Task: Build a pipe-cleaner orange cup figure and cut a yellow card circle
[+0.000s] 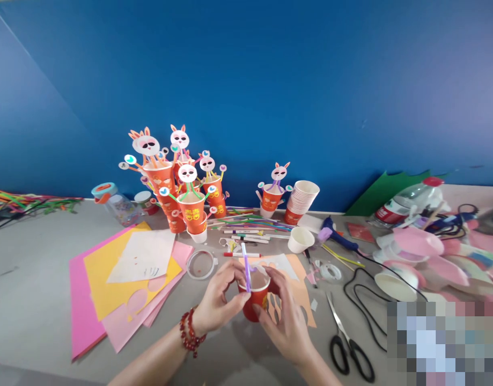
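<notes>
A red paper cup (256,311) stands upright in front of me, its white rim facing up. My right hand (284,308) is closed round the cup's right side, thumb on the front. Between the thumb and fingers of my left hand (224,295) is a purple straw (247,268), pinched upright against the cup's left rim. Part of the straw is hidden by the fingers, and a second purple piece shows faintly inside the cup. A red bead bracelet (191,331) circles my left wrist.
Rabbit-faced paper cups (190,206) stand stacked at the back left; another rabbit cup (271,198) stands near stacked cups (302,198). Coloured paper (97,289) lies left. Scissors (345,338), a blue glue gun (338,236) and its black cord are at right, beside a bottle (407,203).
</notes>
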The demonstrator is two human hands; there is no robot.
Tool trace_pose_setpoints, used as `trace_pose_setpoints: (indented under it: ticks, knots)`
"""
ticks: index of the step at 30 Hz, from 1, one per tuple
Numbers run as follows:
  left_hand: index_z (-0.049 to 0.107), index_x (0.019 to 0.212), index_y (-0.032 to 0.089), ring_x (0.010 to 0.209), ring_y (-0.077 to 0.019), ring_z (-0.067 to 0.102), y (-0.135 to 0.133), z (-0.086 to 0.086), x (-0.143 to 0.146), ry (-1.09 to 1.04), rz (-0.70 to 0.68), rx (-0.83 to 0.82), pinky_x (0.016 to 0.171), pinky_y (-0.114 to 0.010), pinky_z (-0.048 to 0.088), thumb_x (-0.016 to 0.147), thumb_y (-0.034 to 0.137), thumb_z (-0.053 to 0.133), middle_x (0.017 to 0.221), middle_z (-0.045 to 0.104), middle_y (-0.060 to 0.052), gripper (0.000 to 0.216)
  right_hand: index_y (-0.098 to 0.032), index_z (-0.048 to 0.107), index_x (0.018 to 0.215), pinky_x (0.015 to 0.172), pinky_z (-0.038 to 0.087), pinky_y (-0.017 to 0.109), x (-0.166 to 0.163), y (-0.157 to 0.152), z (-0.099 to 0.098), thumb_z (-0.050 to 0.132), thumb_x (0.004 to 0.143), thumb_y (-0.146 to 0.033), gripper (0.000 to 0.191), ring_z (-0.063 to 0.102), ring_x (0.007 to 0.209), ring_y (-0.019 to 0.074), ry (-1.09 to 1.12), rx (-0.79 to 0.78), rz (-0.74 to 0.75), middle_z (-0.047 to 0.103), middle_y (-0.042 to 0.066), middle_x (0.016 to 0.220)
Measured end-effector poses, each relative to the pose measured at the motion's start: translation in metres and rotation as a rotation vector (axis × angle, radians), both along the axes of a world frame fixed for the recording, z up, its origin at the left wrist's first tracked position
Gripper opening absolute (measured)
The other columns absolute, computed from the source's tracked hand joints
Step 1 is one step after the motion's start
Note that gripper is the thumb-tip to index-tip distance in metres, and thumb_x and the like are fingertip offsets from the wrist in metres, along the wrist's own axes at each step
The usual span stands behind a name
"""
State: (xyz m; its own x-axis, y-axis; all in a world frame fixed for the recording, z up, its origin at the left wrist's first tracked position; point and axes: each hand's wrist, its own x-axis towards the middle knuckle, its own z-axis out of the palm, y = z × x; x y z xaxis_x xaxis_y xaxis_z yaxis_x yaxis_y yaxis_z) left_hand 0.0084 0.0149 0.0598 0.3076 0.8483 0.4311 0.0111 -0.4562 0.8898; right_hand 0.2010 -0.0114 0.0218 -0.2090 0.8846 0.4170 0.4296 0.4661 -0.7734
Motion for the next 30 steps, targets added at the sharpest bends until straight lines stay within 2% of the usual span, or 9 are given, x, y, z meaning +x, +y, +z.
trace_pose_setpoints:
  ticks: [11, 19, 30]
  knots:
    - [0.057, 0.087, 0.018, 0.095, -0.0215, 0.057, 0.001, 0.0, 0.001, 0.02, 0.022, -0.013, 0.085, -0.035, 0.047, 0.082, 0.009, 0.059, 0.1, 0.058, -0.008, 0.01, -0.024, 0.031, 0.145, 0.099, 0.053, 0.042, 0.0, 0.002, -0.006, 0.056, 0.09, -0.028, 0.061, 0.051, 0.129, 0.0307, -0.011, 0.011, -0.038, 0.047, 0.015, 0.142]
    - [0.058, 0.087, 0.018, 0.097, -0.0217, 0.058, 0.005, -0.01, 0.001, 0.046, 0.048, -0.026, 0.085, -0.034, 0.048, 0.082, 0.009, 0.06, 0.1, 0.058, -0.008, 0.01, -0.026, 0.03, 0.145, 0.094, 0.056, 0.041, -0.001, 0.004, -0.015, 0.055, 0.091, -0.03, 0.059, 0.061, 0.117, 0.0279, -0.023, -0.054, -0.043, 0.048, 0.014, 0.141]
    - [0.058, 0.086, 0.018, 0.099, -0.0224, 0.059, 0.005, -0.011, 0.004, 0.067, 0.042, -0.07, 0.086, -0.034, 0.049, 0.083, 0.012, 0.06, 0.101, 0.059, -0.009, 0.007, -0.026, 0.03, 0.144, 0.102, 0.051, 0.045, 0.002, 0.006, -0.021, 0.056, 0.091, -0.031, 0.06, 0.052, 0.13, 0.03, -0.019, -0.049, -0.059, 0.048, 0.013, 0.143]
